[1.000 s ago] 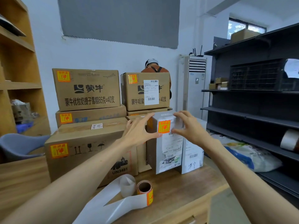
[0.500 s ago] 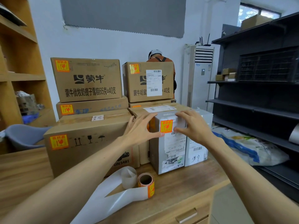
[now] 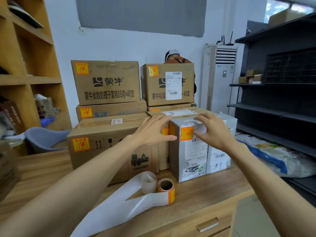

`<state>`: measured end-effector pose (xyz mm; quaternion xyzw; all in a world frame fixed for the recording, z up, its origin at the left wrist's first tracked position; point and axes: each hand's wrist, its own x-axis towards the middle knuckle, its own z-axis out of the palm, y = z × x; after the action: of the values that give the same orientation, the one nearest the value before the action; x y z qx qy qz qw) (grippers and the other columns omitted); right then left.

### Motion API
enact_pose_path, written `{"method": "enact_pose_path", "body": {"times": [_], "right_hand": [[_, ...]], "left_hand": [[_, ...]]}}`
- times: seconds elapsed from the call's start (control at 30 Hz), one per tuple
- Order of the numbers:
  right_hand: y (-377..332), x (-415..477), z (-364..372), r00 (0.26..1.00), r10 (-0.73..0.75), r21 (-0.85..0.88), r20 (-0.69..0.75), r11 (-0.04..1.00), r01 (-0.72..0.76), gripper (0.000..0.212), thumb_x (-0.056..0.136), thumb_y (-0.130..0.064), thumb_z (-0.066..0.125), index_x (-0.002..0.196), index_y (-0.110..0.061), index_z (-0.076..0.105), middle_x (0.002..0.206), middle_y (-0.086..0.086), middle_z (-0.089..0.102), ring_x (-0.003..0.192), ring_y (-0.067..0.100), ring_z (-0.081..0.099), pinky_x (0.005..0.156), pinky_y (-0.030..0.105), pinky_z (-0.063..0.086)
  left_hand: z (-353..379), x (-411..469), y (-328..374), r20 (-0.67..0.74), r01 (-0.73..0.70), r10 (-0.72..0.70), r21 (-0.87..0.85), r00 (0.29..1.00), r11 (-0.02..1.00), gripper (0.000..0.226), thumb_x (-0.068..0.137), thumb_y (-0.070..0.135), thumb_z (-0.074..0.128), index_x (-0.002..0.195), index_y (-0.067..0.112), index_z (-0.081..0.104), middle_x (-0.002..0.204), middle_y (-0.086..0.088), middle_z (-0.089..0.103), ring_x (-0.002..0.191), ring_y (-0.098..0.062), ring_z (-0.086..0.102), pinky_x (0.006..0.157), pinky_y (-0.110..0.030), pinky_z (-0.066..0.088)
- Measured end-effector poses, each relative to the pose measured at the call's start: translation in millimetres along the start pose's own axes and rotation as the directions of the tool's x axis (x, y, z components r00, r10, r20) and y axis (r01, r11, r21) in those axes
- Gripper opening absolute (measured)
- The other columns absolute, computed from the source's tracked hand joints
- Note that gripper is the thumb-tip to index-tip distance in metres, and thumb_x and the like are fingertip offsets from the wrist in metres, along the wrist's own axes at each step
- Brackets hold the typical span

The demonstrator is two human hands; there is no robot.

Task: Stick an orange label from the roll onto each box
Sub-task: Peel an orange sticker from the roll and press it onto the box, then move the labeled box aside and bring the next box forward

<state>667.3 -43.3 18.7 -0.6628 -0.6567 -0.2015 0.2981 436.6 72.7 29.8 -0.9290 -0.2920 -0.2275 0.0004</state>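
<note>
Left hand (image 3: 152,130) and right hand (image 3: 213,132), fingers (image 3: 162,119) flat and holding nothing, still press the box (image 3: 193,159) on the surface (image 3: 205,199). Its orange label (image 3: 186,133) has stayed stuck near the top edge, so this box seems finished.

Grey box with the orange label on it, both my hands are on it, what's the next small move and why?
Probably lift the right hand off and reach for the label roll. The orange label already looks flat on the grey box, while the white box beside it shows no orange label on its visible face.
</note>
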Motion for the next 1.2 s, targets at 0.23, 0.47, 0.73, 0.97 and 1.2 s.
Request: {"method": "enact_pose_path", "body": {"times": [0.23, 0.47, 0.73, 0.97, 1.2], "right_hand": [[-85, 2, 14, 0.989, -0.141, 0.043, -0.036, 0.989, 0.142, 0.017, 0.091, -0.03, 0.059, 0.095, -0.015, 0.067, 0.101, 0.004, 0.065, 0.098, 0.025, 0.055, 0.082, 0.039, 0.045], [-228, 8, 56, 0.963, -0.267, 0.233, 0.031, 0.939, 0.252, 0.018, 0.094, -0.039, 0.058, 0.091, -0.023, 0.066, 0.084, -0.01, 0.061, 0.078, 0.011, 0.056, 0.064, 0.03, 0.045], [-410, 18, 105, 0.921, -0.38, 0.495, 0.089, 0.819, 0.29, 0.024, 0.09, -0.048, 0.062, 0.089, -0.024, 0.064, 0.09, -0.007, 0.065, 0.086, 0.014, 0.061, 0.07, 0.034, 0.048], [-532, 28, 155, 0.869, -0.449, 0.535, 0.208, 0.796, 0.283, 0.034, 0.091, -0.052, 0.06, 0.112, -0.025, 0.063, 0.117, -0.002, 0.064, 0.103, 0.019, 0.06, 0.078, 0.037, 0.05], [-595, 41, 193, 0.876, -0.419, 0.499, 0.239, 0.827, 0.259, 0.064, 0.089, -0.061, 0.057, 0.143, -0.029, 0.042, 0.151, 0.008, 0.039, 0.132, 0.029, 0.045, 0.1, 0.051, 0.045]], "left_hand": [[-56, -97, -38, -0.211, 0.032, -0.021, 0.05, 0.977, 0.998, 0.025, 0.101, 0.034, 0.054, 0.115, 0.019, 0.068, 0.116, 0.006, 0.065, 0.11, -0.011, 0.056, 0.1, -0.036, 0.045], [-118, -234, -118, -0.272, 0.315, -0.273, 0.122, 0.923, 0.941, 0.018, 0.1, 0.03, 0.058, 0.11, 0.024, 0.07, 0.103, 0.011, 0.066, 0.094, -0.002, 0.058, 0.079, -0.022, 0.049], [-198, -391, -215, -0.442, 0.625, -0.528, 0.099, 0.725, 0.774, 0.015, 0.096, 0.03, 0.06, 0.106, 0.024, 0.07, 0.106, 0.01, 0.062, 0.104, -0.011, 0.057, 0.084, -0.031, 0.045], [-238, -508, -295, -0.462, 0.855, -0.766, -0.032, 0.446, 0.517, 0.042, 0.096, 0.034, 0.063, 0.136, 0.021, 0.059, 0.141, -0.008, 0.049, 0.131, -0.026, 0.043, 0.102, -0.044, 0.044], [-252, -559, -347, -0.399, 0.882, -0.853, -0.183, 0.337, 0.434, 0.065, 0.095, 0.031, 0.066, 0.153, 0.031, 0.036, 0.146, -0.017, 0.047, 0.135, -0.032, 0.045, 0.107, -0.045, 0.04]]}}
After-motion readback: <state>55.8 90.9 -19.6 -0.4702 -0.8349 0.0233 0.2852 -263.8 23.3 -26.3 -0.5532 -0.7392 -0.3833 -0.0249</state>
